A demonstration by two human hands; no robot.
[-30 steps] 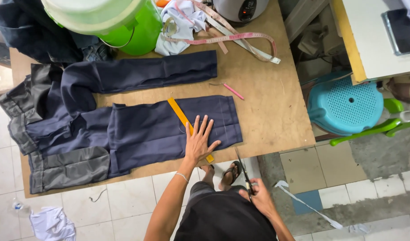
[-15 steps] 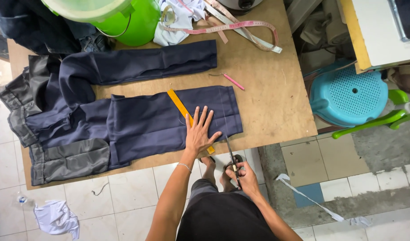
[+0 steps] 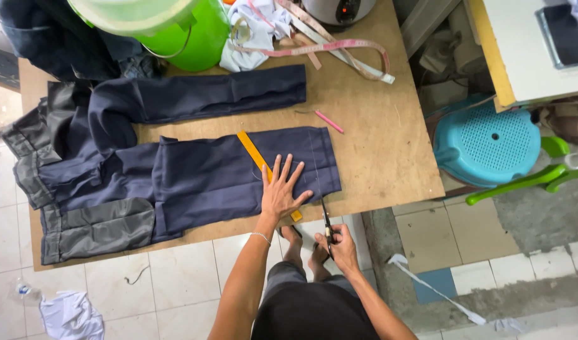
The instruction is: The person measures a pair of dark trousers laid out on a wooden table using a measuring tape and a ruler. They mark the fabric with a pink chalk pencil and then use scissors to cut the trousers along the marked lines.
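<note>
- A dark, flat, rectangular phone point(image 3: 562, 34) lies screen-up on the white counter point(image 3: 521, 69) at the top right; its screen is black and unlit.
- No packages, labels or signs can be made out elsewhere.

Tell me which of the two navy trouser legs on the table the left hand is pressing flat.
The near trouser leg, with the yellow ruler lying across it. The left hand lies spread on it. The far trouser leg, beside the green bucket, lies untouched.

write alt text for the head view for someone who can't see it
Seen from above, a left hand presses flat on navy trousers on a wooden table, over a yellow ruler, while the right hand holds scissors at the trouser leg's near edge.
</note>
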